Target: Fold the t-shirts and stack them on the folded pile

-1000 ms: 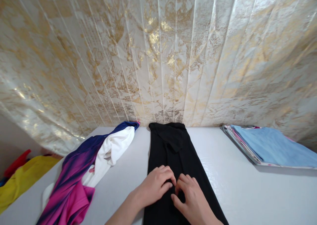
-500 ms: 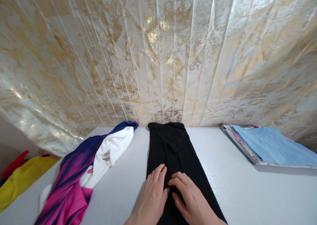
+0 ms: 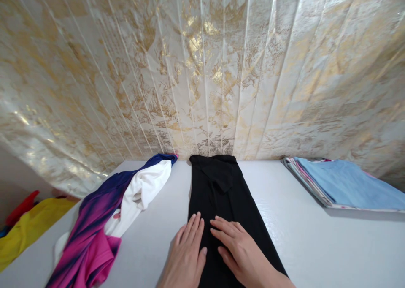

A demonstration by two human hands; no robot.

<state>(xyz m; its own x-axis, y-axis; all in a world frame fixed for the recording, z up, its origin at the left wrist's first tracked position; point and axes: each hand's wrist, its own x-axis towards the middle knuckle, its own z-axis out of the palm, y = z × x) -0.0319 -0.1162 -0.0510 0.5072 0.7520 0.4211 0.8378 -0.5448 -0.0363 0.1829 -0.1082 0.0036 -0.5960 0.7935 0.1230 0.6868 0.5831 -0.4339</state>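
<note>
A pale, faintly glossy bench [image 3: 316, 245] runs up to a gold-and-silver patterned curtain [image 3: 202, 77] at twelve o'clock. The black garment [image 3: 221, 199] lies lengthwise from twelve toward six o'clock. On it rest the left hand [image 3: 187, 252], fingers nearly together, and the right hand [image 3: 236, 248], fingers slightly apart; neither grips. Purple-and-pink clothing [image 3: 95, 224] and a white garment [image 3: 145, 186] lie at ten, a folded stack [image 3: 351, 186] at two. Beyond the bench's edge, yellow cloth [image 3: 31, 224] lies at nine.
</note>
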